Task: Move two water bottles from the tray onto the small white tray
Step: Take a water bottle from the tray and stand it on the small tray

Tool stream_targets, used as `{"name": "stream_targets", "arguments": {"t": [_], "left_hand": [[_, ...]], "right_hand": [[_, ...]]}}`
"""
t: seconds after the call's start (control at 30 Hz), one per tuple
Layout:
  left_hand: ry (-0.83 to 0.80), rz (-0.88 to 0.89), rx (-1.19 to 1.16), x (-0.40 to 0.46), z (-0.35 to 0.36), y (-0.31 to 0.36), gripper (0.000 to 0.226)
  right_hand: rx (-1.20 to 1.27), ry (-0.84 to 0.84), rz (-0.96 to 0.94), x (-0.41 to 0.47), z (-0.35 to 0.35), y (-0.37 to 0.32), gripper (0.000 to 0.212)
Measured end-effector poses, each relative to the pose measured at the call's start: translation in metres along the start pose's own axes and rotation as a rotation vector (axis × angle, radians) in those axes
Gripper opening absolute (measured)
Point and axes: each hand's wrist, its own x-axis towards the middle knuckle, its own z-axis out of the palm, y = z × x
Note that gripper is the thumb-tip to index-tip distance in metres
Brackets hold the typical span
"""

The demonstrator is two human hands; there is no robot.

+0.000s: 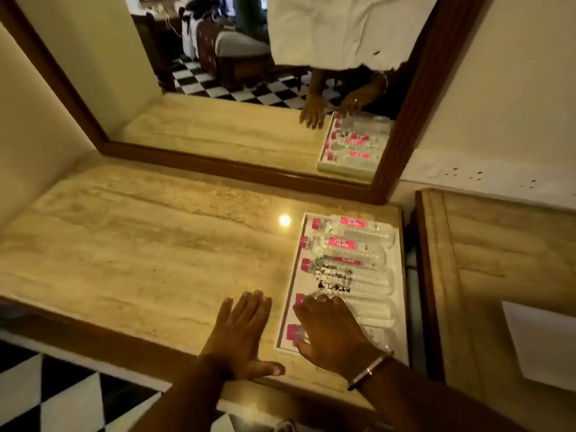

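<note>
A white tray at the right end of the marble counter holds several clear water bottles lying on their sides, pink caps to the left. The far bottle and the middle bottle are fully in view. My right hand lies spread over the two nearest bottles: the fingers rest on one, and the thumb is by the pink cap of the nearest one. My left hand lies flat on the counter, left of the tray. The small white tray sits on the side table to the right.
A wood-framed mirror leans on the wall behind the counter and reflects the tray and both hands. A narrow gap separates the counter from the side table. Checkered floor lies below the counter's front edge.
</note>
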Motion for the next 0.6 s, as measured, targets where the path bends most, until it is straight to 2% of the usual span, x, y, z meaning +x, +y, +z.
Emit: {"name": "stream_targets", "arguments": {"t": [0.1, 0.17, 0.23, 0.3, 0.43, 0.53, 0.6], "left_hand": [[0.021, 0.03, 0.029, 0.012, 0.008, 0.005, 0.141], [0.038, 0.056, 0.045, 0.019, 0.012, 0.009, 0.143], [0.067, 0.058, 0.04, 0.024, 0.018, 0.009, 0.145], [0.078, 0.062, 0.015, 0.026, 0.021, 0.006, 0.145], [0.073, 0.067, 0.011, 0.028, 0.026, 0.003, 0.147], [0.062, 0.072, 0.007, 0.028, 0.025, 0.005, 0.146], [0.054, 0.068, 0.005, 0.027, 0.025, 0.004, 0.145]], "right_hand": [[-0.102, -0.075, -0.09, 0.011, 0.014, -0.011, 0.036], [-0.15, -0.147, -0.067, 0.016, 0.016, -0.019, 0.03], [-0.137, -0.151, -0.018, 0.02, 0.013, -0.024, 0.027], [-0.027, -0.057, 0.025, 0.021, 0.004, -0.021, 0.025], [0.343, 0.372, 0.246, -0.002, -0.042, 0.009, 0.022], [0.544, 0.457, 0.39, -0.03, -0.065, 0.037, 0.043], [0.543, 0.5, 0.441, -0.045, -0.068, 0.048, 0.046]]}}
